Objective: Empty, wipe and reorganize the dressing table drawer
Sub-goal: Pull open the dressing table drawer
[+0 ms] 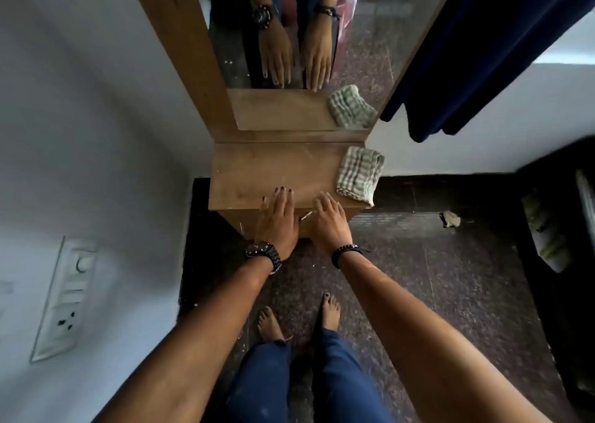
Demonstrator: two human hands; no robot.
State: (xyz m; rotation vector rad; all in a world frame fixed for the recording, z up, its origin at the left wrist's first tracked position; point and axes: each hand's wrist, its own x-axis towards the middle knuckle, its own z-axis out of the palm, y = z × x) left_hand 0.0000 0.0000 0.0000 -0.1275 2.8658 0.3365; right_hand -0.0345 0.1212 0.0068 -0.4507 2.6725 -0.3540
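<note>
The person's arms are bare to the wrists. The left hand (279,219) wears a chunky black wristwatch (262,253), its nails painted dark; the right hand (328,221) wears a black beaded bracelet (346,252). Dark blue jeans (306,380), bare feet (301,321).

Your left hand (278,218) and right hand (328,218) lie flat, fingers straight, on the worktop's (273,171) near edge; the folded checked cloth (360,174) sits at its right side.
</note>
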